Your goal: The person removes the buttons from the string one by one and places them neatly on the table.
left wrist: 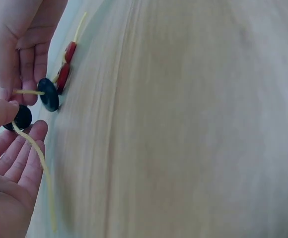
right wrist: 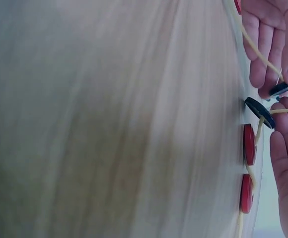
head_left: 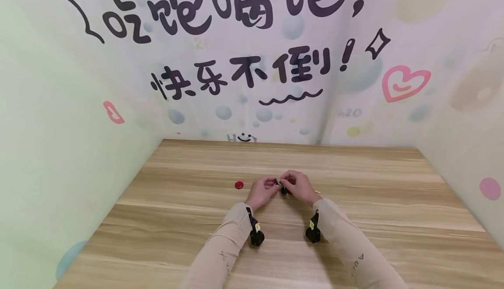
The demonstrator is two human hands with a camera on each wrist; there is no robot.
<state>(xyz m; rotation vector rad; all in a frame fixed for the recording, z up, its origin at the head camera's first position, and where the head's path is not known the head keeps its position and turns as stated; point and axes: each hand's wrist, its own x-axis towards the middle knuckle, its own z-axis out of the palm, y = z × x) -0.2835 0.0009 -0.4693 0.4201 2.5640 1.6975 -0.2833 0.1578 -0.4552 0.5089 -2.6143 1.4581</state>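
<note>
My left hand (head_left: 263,192) pinches a black button (left wrist: 23,118) between thumb and fingers. A yellow string (left wrist: 45,171) runs through this button, and its loose end hangs past the left palm. Close by on the right, my right hand (head_left: 299,187) pinches the string between the two black buttons, fingertips near the held one. The second black button (right wrist: 259,112) hangs tilted on the string just below the fingers. Beyond it, two red buttons (right wrist: 250,144) are threaded on the same string, low by the tabletop. The fingertips partly hide the held button.
A loose red button (head_left: 239,185) lies on the wooden table (head_left: 177,219) to the left of my left hand. The string's other end (head_left: 317,192) shows beside my right wrist. A printed cloth wall (head_left: 275,125) stands behind the table.
</note>
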